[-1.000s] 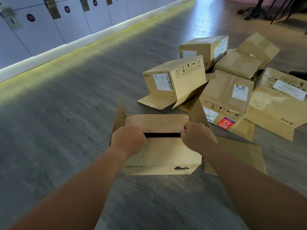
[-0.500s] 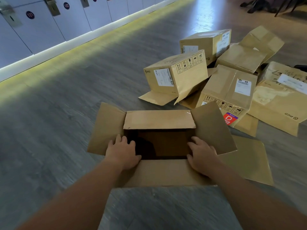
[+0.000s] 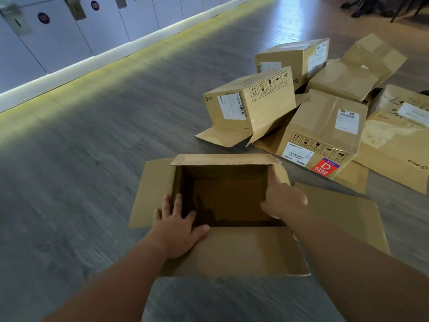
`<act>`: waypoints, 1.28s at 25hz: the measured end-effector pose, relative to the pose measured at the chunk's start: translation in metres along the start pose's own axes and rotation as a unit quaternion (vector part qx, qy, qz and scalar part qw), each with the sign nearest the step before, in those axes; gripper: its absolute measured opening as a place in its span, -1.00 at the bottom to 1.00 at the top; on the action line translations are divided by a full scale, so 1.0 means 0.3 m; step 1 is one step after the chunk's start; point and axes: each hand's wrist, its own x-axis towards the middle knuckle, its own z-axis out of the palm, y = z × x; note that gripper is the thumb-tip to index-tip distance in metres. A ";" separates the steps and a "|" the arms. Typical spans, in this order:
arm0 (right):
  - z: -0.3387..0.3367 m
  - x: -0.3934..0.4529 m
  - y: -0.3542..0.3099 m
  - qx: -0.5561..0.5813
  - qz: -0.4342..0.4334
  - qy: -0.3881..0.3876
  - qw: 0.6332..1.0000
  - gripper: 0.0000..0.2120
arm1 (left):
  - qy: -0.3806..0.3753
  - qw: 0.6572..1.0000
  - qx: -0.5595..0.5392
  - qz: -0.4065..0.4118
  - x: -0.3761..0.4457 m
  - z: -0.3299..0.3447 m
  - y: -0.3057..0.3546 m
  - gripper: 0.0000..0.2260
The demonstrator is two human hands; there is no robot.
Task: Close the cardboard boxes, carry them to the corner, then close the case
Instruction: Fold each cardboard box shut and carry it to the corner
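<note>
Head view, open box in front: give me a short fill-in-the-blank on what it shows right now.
1. The nearest cardboard box has its top ____.
2. The left hand rests on the box's ____ flap.
3. The right hand touches the side flap with a finger reaching ____ the box.
4. The red sticker on the neighbouring box bears the letter ____.

Missing words: open; near; into; D

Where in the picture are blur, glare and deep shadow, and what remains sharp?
Head view: the floor is streaked with motion blur; glare whitens it at the top; the inside of the open box is in dark shadow; the labels on the box pile are fairly sharp; the left hand and right hand are clear.
</note>
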 end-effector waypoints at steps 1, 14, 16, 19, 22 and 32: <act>-0.014 0.017 0.009 0.003 0.001 0.009 1.000 0.17 | -0.016 1.000 0.017 0.019 -0.007 0.006 0.004 -0.17; -0.037 0.224 -0.025 0.009 0.004 0.010 1.000 0.04 | -0.024 0.997 0.031 0.063 -0.023 0.047 -0.009 -0.38; -0.025 0.257 -0.046 0.033 0.024 0.011 0.999 -0.01 | -0.007 0.997 0.044 0.067 -0.024 0.041 0.009 -0.44; -0.018 0.278 -0.058 0.073 0.030 0.012 0.997 -0.08 | 0.002 0.997 0.051 0.065 -0.024 0.027 0.036 -0.58; 0.007 0.248 -0.084 0.109 0.001 0.000 0.994 -0.04 | -0.039 0.997 0.059 0.025 -0.052 0.016 0.012 -0.64; -0.017 0.191 -0.002 0.143 -0.106 0.002 0.984 -0.25 | 0.048 0.994 -0.010 0.099 -0.067 -0.061 0.118 -0.15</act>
